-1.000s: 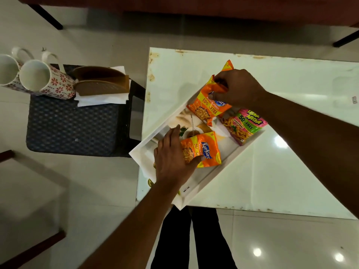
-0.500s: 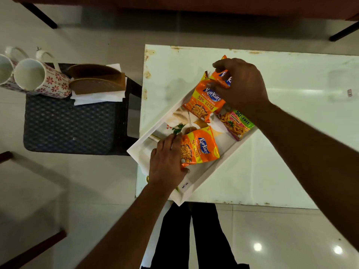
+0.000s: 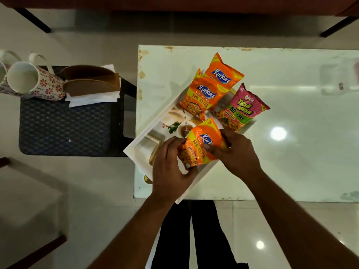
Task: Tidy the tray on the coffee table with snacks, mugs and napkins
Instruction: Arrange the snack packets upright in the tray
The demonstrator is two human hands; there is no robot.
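A white tray [image 3: 136,146] lies at an angle on the coffee table [image 3: 291,162], with its near corner past the table's front edge. Both hands grip one orange Kurkure packet [image 3: 202,144] over the tray's near half: my left hand [image 3: 171,167] holds its lower left end, my right hand [image 3: 236,152] its right side. Two more orange Kurkure packets [image 3: 202,96] overlap at the tray's far end. A pink and green snack packet [image 3: 240,111] lies to their right on the tray's rim.
To the left, a dark woven stool [image 3: 64,127] carries two floral mugs [image 3: 37,82] lying on their sides, a brown napkin holder [image 3: 91,82] and white napkins [image 3: 93,98]. My dark trouser legs [image 3: 194,235] show below the table. The floor is glossy tile.
My right hand left the far orange packets and came down to the near packet. Both hands now hold it, and it sits more upright. The far packets lie uncovered.
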